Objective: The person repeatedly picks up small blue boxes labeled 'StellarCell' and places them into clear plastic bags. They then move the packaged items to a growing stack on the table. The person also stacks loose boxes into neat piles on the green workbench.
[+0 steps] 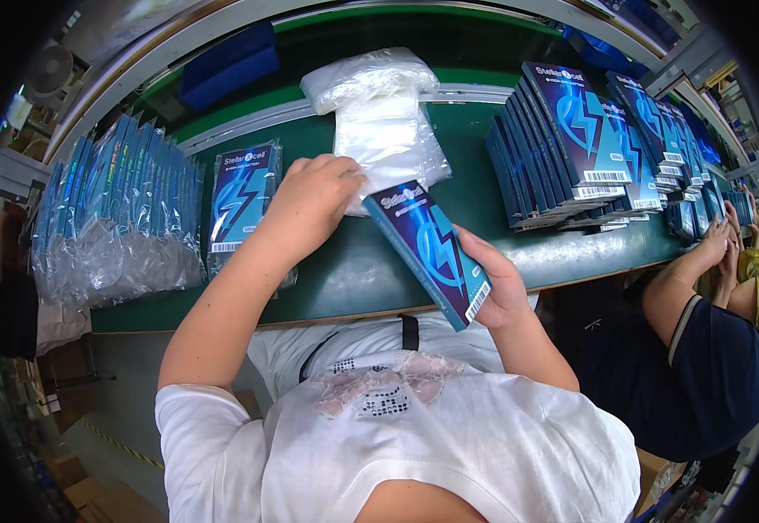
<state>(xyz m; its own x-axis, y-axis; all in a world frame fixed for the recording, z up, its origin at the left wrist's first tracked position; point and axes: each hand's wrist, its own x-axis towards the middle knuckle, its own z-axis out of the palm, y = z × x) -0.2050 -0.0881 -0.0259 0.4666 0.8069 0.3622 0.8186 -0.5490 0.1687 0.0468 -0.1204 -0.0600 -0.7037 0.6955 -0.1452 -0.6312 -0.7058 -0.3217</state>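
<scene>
My right hand (499, 283) grips a slim blue box (432, 253) by its lower right side; the box is tilted, its printed front facing up. At the box's upper end, my left hand (320, 199) has its fingers bent together on the near edge of a stack of clear plastic bags (378, 131). What lies between those fingertips is hard to make out. A bundle of folded clear plastic (369, 77) rests on the far end of the stack. Left of my left forearm lies a blue box in a clear bag (240, 196).
A row of bagged blue boxes (118, 187) stands at the left of the green table (336, 275). Stacks of unbagged boxes (562, 131) fill the right. Beyond them, a co-worker in a dark shirt (693, 375) reaches to the table. A blue bin (230, 65) sits behind.
</scene>
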